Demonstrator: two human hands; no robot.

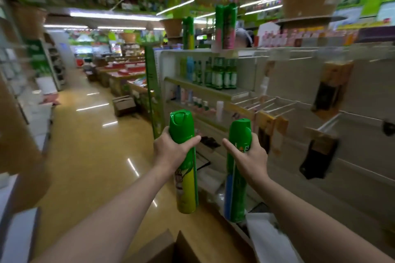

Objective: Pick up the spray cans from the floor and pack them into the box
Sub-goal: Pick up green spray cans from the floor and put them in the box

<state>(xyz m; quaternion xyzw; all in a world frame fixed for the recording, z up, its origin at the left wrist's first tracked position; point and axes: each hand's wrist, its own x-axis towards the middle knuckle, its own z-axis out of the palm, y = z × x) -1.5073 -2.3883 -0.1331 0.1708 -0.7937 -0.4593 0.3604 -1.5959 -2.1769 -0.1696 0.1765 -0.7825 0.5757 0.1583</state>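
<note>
Carrying step: left grip [172,151] clasps one spray can [186,188], right grip [251,161] a second can [236,194], both upright; next, I judge, lower them into the box [164,249] below.

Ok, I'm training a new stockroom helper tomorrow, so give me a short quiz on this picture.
1. True or false: the left hand holds a can with a red cap.
2. Together the two hands hold: A one can, B two cans, C three cans.
3. What colour shows low down on the right can, gripped by the right hand?
Key: 1 false, the left can has a green cap. 2 B. 3 blue.
</note>
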